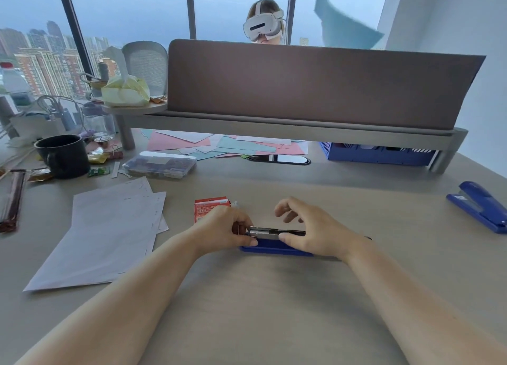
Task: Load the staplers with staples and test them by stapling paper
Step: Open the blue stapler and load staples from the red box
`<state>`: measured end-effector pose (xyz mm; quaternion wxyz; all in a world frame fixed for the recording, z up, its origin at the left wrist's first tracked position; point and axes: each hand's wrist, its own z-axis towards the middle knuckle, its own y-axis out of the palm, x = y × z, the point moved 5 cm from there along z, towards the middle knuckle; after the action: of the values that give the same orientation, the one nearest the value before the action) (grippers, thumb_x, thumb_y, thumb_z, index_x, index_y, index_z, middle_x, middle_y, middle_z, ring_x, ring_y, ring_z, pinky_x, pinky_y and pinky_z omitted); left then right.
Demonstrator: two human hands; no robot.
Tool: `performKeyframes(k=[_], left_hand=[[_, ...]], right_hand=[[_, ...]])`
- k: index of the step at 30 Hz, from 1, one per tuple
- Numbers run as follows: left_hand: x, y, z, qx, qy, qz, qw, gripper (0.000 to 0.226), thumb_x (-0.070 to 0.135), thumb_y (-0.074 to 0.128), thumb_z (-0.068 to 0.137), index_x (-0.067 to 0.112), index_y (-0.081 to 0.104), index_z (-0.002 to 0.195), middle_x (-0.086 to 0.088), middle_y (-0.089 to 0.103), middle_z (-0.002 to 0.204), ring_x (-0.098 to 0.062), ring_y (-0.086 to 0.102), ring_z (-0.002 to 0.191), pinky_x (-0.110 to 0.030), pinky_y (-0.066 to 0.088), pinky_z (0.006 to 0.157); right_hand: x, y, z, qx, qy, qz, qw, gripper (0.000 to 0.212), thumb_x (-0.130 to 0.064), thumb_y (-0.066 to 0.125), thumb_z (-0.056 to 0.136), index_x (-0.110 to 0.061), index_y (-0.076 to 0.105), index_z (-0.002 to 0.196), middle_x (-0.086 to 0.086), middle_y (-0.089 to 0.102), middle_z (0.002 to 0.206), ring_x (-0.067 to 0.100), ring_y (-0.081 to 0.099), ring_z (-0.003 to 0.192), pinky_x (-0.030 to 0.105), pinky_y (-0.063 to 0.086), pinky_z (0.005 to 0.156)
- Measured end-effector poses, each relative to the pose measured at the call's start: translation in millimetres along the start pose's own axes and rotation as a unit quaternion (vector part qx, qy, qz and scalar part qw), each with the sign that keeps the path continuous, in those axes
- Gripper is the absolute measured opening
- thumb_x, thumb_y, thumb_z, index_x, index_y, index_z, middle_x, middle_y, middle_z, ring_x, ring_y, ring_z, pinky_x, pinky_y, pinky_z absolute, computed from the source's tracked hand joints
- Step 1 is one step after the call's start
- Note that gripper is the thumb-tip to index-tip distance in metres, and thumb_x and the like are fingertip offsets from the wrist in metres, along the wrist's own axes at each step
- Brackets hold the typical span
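The stapler (275,242) lies flat on the counter (274,310) between my two hands, its long axis running straight across from my left hand (229,226) to my right hand (310,231). Its blue base sits lowest, and the metal magazine rail (277,232) stands open above it, on the same left-to-right line.

My left hand is curled in at the rail's left end, thumb and fingertips pinched together there; whether they grip a strip of staples or only the rail's tip I cannot tell, since the fingers cover it. My right hand is half open: the thumb presses along the near side of the rail and base, steadying them, while the other fingers are lifted and spread above the far side, holding nothing.

I judge the loading step is under way, so anything fed in must travel along that axis, from my left hand toward my right.

The red staple box (210,207) stands just beyond my left hand. The sheets of paper (109,241) lie farther out to my left. A second blue stapler (480,207) rests well away past my right hand, so that hand is the nearer one for it.
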<state>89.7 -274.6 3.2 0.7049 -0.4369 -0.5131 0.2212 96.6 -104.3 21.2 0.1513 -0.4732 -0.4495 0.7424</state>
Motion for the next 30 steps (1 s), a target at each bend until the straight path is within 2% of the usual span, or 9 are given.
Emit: performKeyframes(k=[4,7,11,16,18,20,23,27,30], left_hand=[[3,1,3,0.038,0.013,0.039,0.998,0.021,0.033,0.069,0.077,0.017,0.067,0.090,0.014,0.049,0.073,-0.003,0.045,0.061,-0.020,0.034,0.058],[5,2,4,0.052,0.020,0.066,0.996,0.023,0.031,0.066,0.079,0.014,0.065,0.094,0.008,0.050,0.085,-0.005,0.045,0.063,-0.022,0.032,0.063],[12,4,3,0.058,0.010,0.086,0.995,0.020,0.030,0.064,0.081,0.012,0.062,0.088,0.003,0.053,0.082,-0.017,0.050,0.077,-0.026,0.037,0.066],[10,7,4,0.062,-0.003,0.083,0.995,0.014,0.032,0.065,0.080,0.022,0.056,0.079,0.004,0.056,0.083,-0.018,0.054,0.078,-0.027,0.037,0.066],[11,7,5,0.057,-0.010,0.082,0.995,0.015,0.033,0.065,0.080,0.023,0.054,0.077,0.004,0.058,0.083,-0.017,0.055,0.077,-0.029,0.041,0.066],[13,6,5,0.060,-0.013,0.090,0.994,0.015,0.033,0.065,0.080,0.022,0.056,0.077,0.004,0.058,0.080,-0.017,0.054,0.075,-0.027,0.039,0.063],[14,6,4,0.077,-0.018,0.083,0.993,0.018,0.032,0.066,0.079,0.014,0.063,0.083,0.003,0.057,0.076,-0.017,0.052,0.074,-0.027,0.035,0.058],[14,10,5,0.084,-0.021,0.054,0.995,0.023,0.031,0.067,0.079,0.010,0.065,0.087,0.001,0.058,0.079,-0.019,0.053,0.076,-0.025,0.037,0.066],[14,10,6,0.080,-0.022,0.044,0.996,0.023,0.031,0.067,0.079,0.010,0.065,0.088,0.003,0.059,0.079,-0.017,0.054,0.076,-0.023,0.037,0.067]], right_hand=[[31,-12,-13,-0.075,0.110,-0.094,0.987,0.037,-0.032,0.072,0.069,-0.028,0.054,0.101,-0.005,0.060,0.101,0.014,0.058,0.092,0.026,0.047,0.081],[50,-24,-26,-0.053,0.155,-0.134,0.977,0.035,-0.033,0.073,0.067,-0.023,0.060,0.098,-0.004,0.059,0.096,0.016,0.056,0.086,0.027,0.044,0.075],[65,-35,-45,-0.010,0.190,-0.152,0.970,0.028,-0.033,0.074,0.068,-0.018,0.064,0.089,-0.002,0.061,0.085,0.020,0.057,0.081,0.032,0.044,0.070],[77,-38,-60,0.070,0.187,-0.070,0.977,0.024,-0.030,0.080,0.063,-0.025,0.057,0.067,-0.003,0.060,0.072,0.019,0.056,0.072,0.033,0.045,0.068],[78,-41,-62,0.092,0.179,-0.037,0.979,0.023,-0.026,0.081,0.062,-0.021,0.060,0.070,0.000,0.061,0.073,0.020,0.056,0.071,0.031,0.045,0.066],[75,-46,-64,0.129,0.163,0.035,0.978,0.024,-0.017,0.082,0.062,-0.020,0.060,0.070,-0.001,0.059,0.070,0.018,0.053,0.069,0.017,0.041,0.059],[68,-60,-67,0.230,0.127,0.104,0.959,0.038,-0.009,0.085,0.056,-0.019,0.059,0.082,-0.007,0.057,0.075,0.010,0.053,0.068,0.008,0.041,0.059],[57,-65,-59,0.302,0.063,0.184,0.933,0.050,-0.001,0.083,0.056,-0.025,0.050,0.086,-0.006,0.056,0.080,-0.001,0.055,0.061,0.009,0.047,0.058],[46,-56,-43,0.287,0.044,0.216,0.932,0.039,-0.002,0.078,0.064,-0.021,0.053,0.089,-0.001,0.062,0.081,0.007,0.058,0.068,0.015,0.050,0.063]])
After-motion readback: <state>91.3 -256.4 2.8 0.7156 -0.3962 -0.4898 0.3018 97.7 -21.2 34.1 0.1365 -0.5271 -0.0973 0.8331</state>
